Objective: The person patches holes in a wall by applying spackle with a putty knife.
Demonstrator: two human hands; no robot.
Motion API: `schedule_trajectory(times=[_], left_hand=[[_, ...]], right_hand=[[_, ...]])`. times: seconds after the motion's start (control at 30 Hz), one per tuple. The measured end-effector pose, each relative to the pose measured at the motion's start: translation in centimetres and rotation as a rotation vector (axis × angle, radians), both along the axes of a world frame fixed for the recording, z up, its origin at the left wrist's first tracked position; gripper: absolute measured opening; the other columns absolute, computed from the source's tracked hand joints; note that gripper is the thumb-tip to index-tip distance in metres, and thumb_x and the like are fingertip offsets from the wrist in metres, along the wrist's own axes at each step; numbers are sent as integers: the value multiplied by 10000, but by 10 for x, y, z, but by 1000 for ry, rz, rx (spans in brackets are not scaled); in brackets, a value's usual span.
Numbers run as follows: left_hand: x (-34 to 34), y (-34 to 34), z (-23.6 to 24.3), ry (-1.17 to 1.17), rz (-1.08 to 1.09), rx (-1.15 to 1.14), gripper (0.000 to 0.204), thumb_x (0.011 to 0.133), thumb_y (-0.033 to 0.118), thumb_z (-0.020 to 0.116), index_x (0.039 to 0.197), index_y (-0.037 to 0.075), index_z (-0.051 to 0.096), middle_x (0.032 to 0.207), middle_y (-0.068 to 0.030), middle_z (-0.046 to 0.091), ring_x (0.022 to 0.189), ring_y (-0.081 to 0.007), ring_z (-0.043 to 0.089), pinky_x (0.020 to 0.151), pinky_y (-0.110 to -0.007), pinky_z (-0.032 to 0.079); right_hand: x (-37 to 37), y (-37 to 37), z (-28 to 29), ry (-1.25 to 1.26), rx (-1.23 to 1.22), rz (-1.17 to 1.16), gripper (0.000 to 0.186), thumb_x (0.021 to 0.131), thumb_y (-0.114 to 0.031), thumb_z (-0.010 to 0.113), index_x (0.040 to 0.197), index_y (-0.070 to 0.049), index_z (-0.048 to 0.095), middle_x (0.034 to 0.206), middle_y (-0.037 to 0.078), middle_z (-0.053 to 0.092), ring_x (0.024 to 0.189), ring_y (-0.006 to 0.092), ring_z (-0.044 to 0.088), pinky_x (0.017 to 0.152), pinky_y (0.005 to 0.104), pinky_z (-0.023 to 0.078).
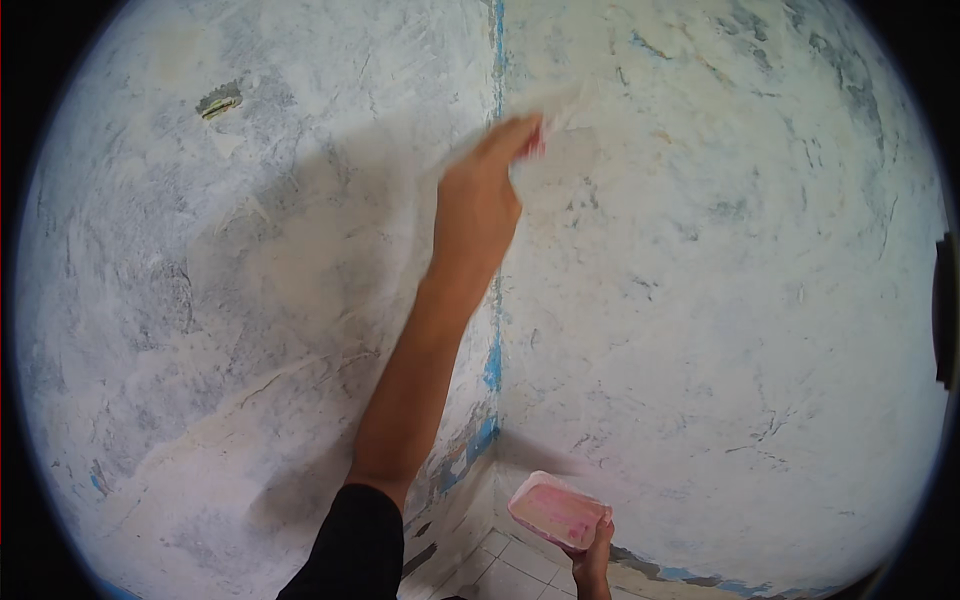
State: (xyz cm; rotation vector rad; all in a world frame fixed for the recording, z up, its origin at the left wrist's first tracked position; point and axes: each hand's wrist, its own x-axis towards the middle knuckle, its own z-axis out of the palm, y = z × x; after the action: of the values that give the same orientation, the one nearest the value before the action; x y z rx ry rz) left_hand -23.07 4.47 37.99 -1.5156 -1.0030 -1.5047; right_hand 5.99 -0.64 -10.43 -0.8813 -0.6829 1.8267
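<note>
My left hand (pixel 480 190) is raised along the corner where two walls meet, its fingers closed and blurred by motion. A small reddish tool (pixel 535 140) shows past its fingertips against the right wall (pixel 700 300); its exact kind is too smeared to make out. Lower down, my right hand (pixel 592 565) grips a shallow pink tray (pixel 555 510) by its near right edge, thumb over the rim. Pale, paste-like stuff coats the inside of the tray, with brighter pink streaks near the thumb.
The left wall (pixel 230 300) has rough whitish-grey patches and a small hole (pixel 218 102) with a yellowish-green piece in it. Blue paint (pixel 493 365) shows down the corner. Floor tiles (pixel 510 575) lie below, and a dark object (pixel 944 310) stands at the far right edge.
</note>
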Motion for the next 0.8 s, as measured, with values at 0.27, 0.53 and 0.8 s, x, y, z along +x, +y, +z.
schedule_trajectory(times=[0.27,0.53,0.8], left_hand=[[-19,58,61,136,98,103,497,861,-142,475,1237,86,707,1188,-173,717,1088,-368,682,933,-366,547],[9,42,-55,45,169,-62,554,767,-170,570,1264,51,676,1282,-173,663,1139,-378,641,966,-412,538],[43,4,-160,-106,6,-355,629,778,-224,523,1320,63,664,1299,-208,660,1192,-381,639,1034,-426,526]], right_hand=[[-4,-17,-6,-71,-11,12,622,1027,-629,431,1458,-191,339,1441,119,478,1274,358,562,884,592,581],[20,-12,-9,-41,-33,41,658,1022,-611,469,1482,-181,280,1463,133,436,1294,362,537,872,600,588],[18,-9,10,-101,-6,-47,676,995,-677,455,1465,-207,329,1449,112,477,1294,359,542,924,610,548]])
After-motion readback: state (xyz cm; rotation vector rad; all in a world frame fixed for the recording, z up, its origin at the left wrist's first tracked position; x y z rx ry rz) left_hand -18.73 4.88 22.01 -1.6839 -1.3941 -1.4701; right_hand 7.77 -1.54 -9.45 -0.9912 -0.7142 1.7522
